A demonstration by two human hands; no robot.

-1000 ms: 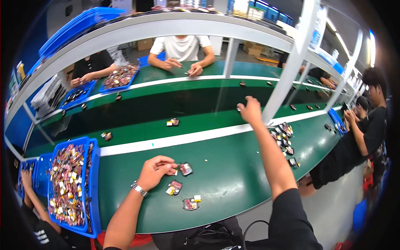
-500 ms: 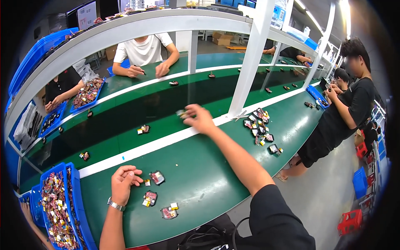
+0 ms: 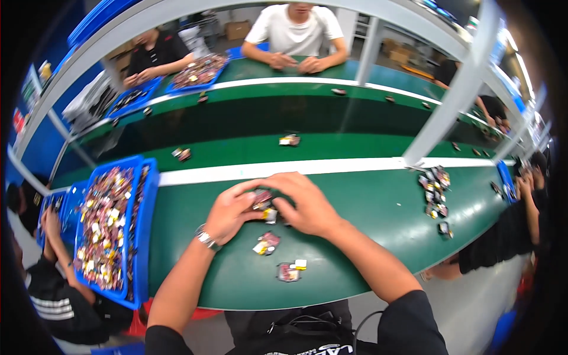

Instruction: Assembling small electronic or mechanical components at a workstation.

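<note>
My left hand (image 3: 232,213), with a metal watch band at the wrist, has its fingers closed on a small circuit-board unit (image 3: 261,200) just above the green bench. From the other side my right hand (image 3: 307,204) curls in, thumb and fingers bent at the same unit; their exact contact is blurred. Under the palms shows a yellow-and-white battery piece (image 3: 270,215); whether it belongs to the held unit I cannot tell. Nearer to me lie a second circuit-board unit (image 3: 268,241) and a third one in a dark frame (image 3: 288,273), each with a small battery piece.
Blue trays (image 3: 142,236) heaped with such units stand at the left. A pile of units (image 3: 435,189) lies on the bench at the right. Beyond the white rail (image 3: 355,167) a conveyor belt (image 3: 236,127) carries scattered units. A slanting post (image 3: 452,89) rises at right. Several people sit or stand around.
My right hand has come back from over the belt to meet my left hand at the bench. My left hand has closed on a unit. The whole view has swung left.
</note>
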